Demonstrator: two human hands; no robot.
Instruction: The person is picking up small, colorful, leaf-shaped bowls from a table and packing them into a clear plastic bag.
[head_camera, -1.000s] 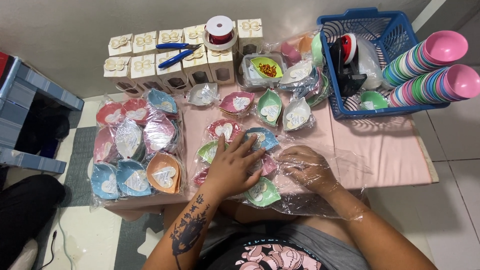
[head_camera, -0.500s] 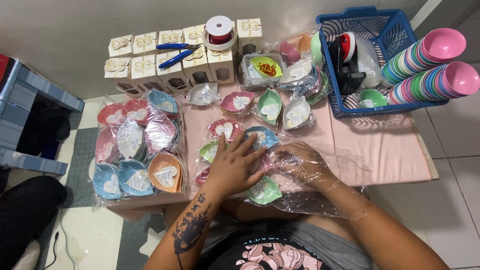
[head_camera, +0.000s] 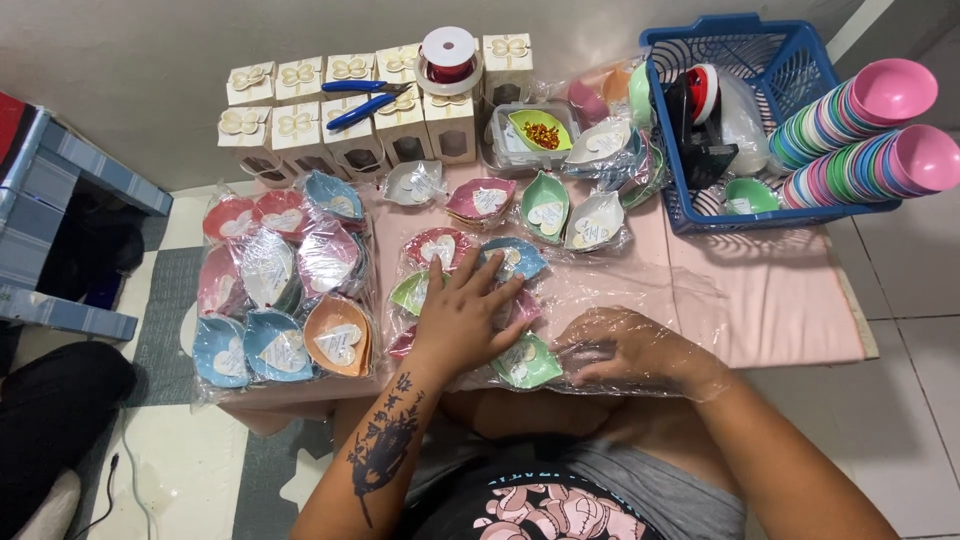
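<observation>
1. Since 1 second ago the left hand (head_camera: 462, 320) has barely shifted; it stays spread flat on small leaf-shaped dishes (head_camera: 478, 300) inside a clear plastic bag (head_camera: 610, 300) on the pink-clothed counter (head_camera: 780, 300).
2. The right hand (head_camera: 625, 350) has slid deeper into the bag, fingers loosely curled, gripping nothing I can see.
3. The bag's long axis runs left-right, mouth toward the right hand.

This looks like a home corner used for making party favours by hand. A low tabletop (head_camera: 760, 300) under a pink cloth stands on a tiled floor (head_camera: 900, 400) against a bare wall. It carries small gift boxes (head_camera: 300, 125), a ribbon spool (head_camera: 449, 55), blue pliers (head_camera: 360, 105), wrapped leaf-shaped dishes (head_camera: 280, 285), stacked plastic bowls (head_camera: 860, 135) and a blue basket (head_camera: 745, 45).
</observation>
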